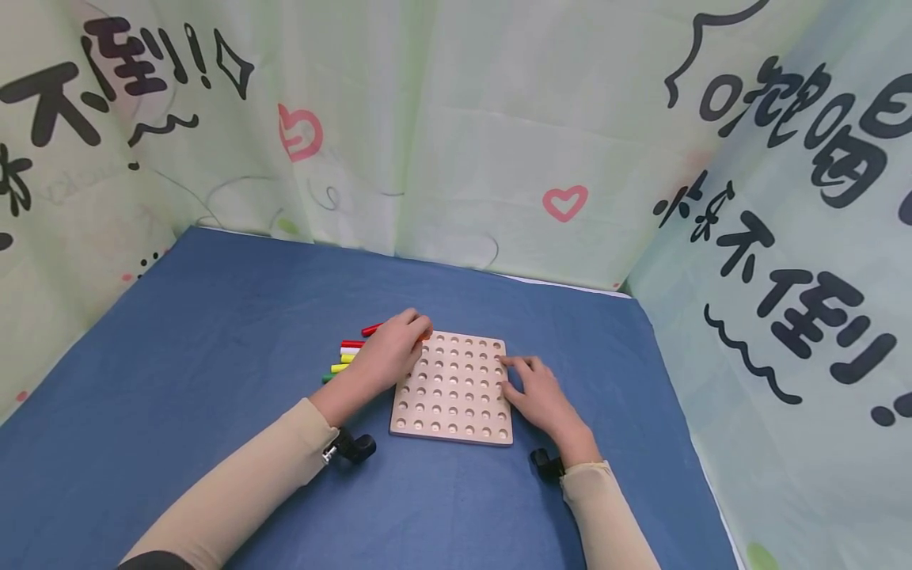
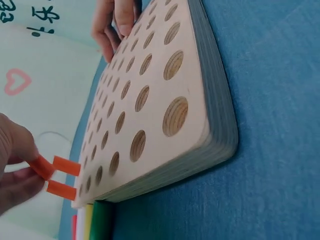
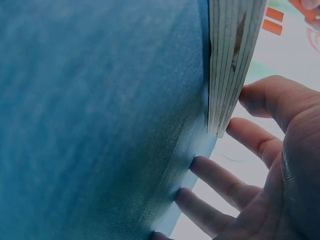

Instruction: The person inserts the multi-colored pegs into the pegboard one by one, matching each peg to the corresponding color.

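Note:
A pale wooden pegboard (image 1: 456, 436) with rows of round holes lies flat on the blue cloth. Over its far left corner, my left hand (image 1: 387, 354) pinches an orange peg (image 2: 42, 167) between thumb and fingers. Two more orange pegs (image 2: 66, 165) stand upright in holes at that end, just beside the held one. At the opposite side, my right hand (image 1: 543, 396) has its thumb and index fingertips at the board's right edge. Its other fingers are spread and relaxed, reaching down to the cloth in the right wrist view.
Left of the board, partly behind my left hand, lie several coloured sticks: red (image 1: 370, 330), white, yellow (image 1: 340, 368) and green (image 1: 329, 378). A pale printed curtain (image 1: 470, 142) rises behind the table (image 1: 242, 317). Black camera mounts (image 1: 356, 446) stick out at both wrists.

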A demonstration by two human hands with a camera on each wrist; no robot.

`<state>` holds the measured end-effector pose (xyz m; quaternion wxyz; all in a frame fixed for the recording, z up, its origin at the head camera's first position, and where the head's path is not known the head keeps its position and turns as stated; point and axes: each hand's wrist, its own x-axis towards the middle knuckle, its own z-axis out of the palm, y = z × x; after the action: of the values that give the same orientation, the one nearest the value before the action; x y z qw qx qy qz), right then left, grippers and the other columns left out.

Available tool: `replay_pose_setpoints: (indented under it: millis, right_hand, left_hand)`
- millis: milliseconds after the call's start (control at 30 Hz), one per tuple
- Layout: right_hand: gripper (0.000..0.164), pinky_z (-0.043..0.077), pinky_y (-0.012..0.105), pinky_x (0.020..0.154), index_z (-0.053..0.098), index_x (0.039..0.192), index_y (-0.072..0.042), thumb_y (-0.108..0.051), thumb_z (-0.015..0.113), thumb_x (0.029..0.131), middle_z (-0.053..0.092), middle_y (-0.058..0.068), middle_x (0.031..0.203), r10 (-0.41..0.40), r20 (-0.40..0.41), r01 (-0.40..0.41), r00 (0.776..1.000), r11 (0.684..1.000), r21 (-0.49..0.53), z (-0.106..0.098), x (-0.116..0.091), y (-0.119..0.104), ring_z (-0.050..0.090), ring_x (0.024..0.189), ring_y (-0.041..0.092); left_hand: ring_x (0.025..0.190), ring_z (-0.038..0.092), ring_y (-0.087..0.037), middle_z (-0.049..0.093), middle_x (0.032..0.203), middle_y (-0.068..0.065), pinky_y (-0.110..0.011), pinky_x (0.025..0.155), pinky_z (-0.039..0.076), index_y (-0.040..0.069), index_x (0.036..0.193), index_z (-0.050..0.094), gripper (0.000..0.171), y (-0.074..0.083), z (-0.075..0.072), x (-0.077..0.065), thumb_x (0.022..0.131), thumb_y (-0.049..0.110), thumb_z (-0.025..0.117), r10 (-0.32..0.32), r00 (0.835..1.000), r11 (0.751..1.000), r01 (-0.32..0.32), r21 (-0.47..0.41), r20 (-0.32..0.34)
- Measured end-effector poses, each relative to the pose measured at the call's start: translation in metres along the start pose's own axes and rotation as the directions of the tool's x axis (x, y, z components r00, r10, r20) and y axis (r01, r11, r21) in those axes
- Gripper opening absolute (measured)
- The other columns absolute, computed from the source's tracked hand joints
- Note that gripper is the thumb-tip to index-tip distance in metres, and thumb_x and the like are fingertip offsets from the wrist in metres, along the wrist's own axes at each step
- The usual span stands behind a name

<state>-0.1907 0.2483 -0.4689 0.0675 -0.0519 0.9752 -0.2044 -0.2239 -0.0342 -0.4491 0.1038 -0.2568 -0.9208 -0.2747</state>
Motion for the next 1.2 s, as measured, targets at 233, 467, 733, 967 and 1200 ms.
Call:
replay_pose_setpoints:
  millis: [233, 467, 733, 967, 1200]
  right_hand:
    - [0.048, 0.042, 0.063, 0.106, 0.052, 0.151, -0.017, -0.029, 0.058, 0.105, 0.046, 0.022, 0.149, 0.0, 0.006, 0.0, 1.0, 1.0, 0.004, 0.0, 0.0, 0.001, 0.044, 0.138, 0.044]
    - [0.049, 0.042, 0.063, 0.106, 0.051, 0.152, -0.017, -0.03, 0.057, 0.106, 0.046, 0.021, 0.149, -0.002, 0.007, 0.002, 1.0, 1.0, 0.002, 0.001, 0.001, 0.001, 0.044, 0.138, 0.045]
    - [0.049, 0.042, 0.063, 0.107, 0.05, 0.152, -0.017, -0.031, 0.057, 0.106, 0.046, 0.021, 0.149, -0.001, 0.013, 0.001, 1.0, 1.0, -0.004, 0.001, 0.001, 0.003, 0.044, 0.138, 0.044]
    - [0.049, 0.041, 0.063, 0.107, 0.05, 0.152, -0.017, -0.031, 0.058, 0.106, 0.046, 0.021, 0.148, -0.005, 0.008, 0.005, 1.0, 1.0, -0.007, 0.0, 0.001, 0.002, 0.044, 0.138, 0.044]
    - [0.049, 0.042, 0.063, 0.106, 0.05, 0.153, -0.018, -0.031, 0.057, 0.106, 0.046, 0.021, 0.148, -0.003, 0.023, 0.004, 1.0, 1.0, -0.012, 0.0, 0.001, 0.002, 0.044, 0.137, 0.044]
  left_hand:
    - [0.096, 0.06, -0.023, 0.063, 0.106, -0.008, -0.038, 0.086, 0.054, 0.005, 0.112, 0.069, 0.018, -0.006, 0.01, 0.01, 0.095, 0.0, 0.07, 0.048, 0.998, 0.997, -0.05, -0.051, -0.041]
    - [0.096, 0.062, -0.021, 0.064, 0.109, -0.008, -0.035, 0.085, 0.056, 0.004, 0.111, 0.068, 0.018, -0.01, 0.018, 0.017, 0.095, -0.002, 0.069, 0.076, 0.993, 0.992, -0.085, -0.096, -0.091]
    - [0.091, 0.063, -0.02, 0.065, 0.107, -0.007, -0.039, 0.085, 0.054, 0.005, 0.109, 0.067, 0.015, -0.011, 0.024, 0.021, 0.096, 0.001, 0.07, 0.08, 0.992, 0.99, -0.09, -0.111, -0.093]
    - [0.09, 0.061, -0.022, 0.066, 0.104, -0.007, -0.045, 0.089, 0.051, 0.005, 0.108, 0.068, 0.01, -0.014, 0.029, 0.027, 0.098, 0.004, 0.069, 0.063, 0.995, 0.993, -0.07, -0.091, -0.075]
    - [0.082, 0.057, -0.019, 0.065, 0.098, -0.003, -0.05, 0.098, 0.046, 0.01, 0.104, 0.066, 0.006, -0.016, 0.03, 0.032, 0.099, 0.009, 0.069, 0.045, 0.998, 0.995, -0.048, -0.084, -0.036]
